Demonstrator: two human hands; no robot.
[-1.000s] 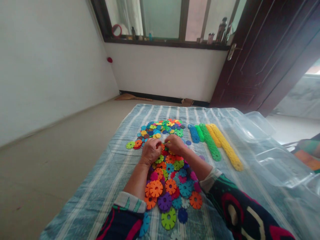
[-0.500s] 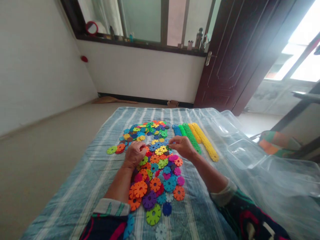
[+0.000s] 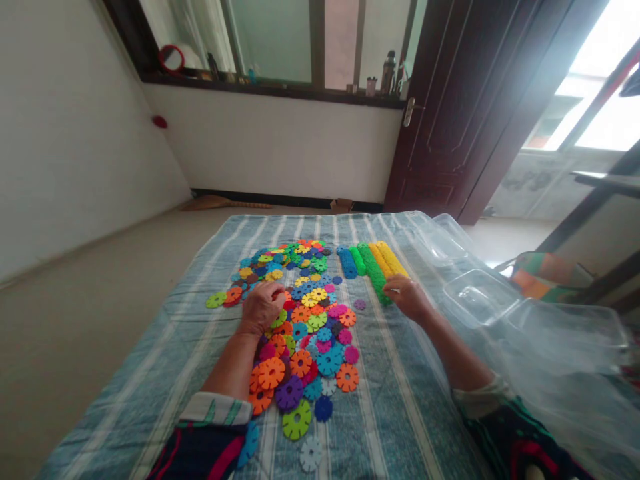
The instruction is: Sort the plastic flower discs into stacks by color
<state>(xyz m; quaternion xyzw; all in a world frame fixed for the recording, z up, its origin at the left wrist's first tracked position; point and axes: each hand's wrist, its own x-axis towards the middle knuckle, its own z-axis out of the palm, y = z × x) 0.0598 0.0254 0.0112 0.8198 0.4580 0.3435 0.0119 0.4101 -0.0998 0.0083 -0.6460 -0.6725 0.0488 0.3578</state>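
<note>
Striped cloth (image 3: pixel 200 360) bore slotted discs (image 3: pixel 294 315), heaped inward from near its far edge. I saw the left hand (image 3: pixel 262 309) curled over them, the right hand (image 3: pixel 409 297) pinched near the green row (image 3: pixel 371 267); whether either gripped anything, I could not tell.
</note>
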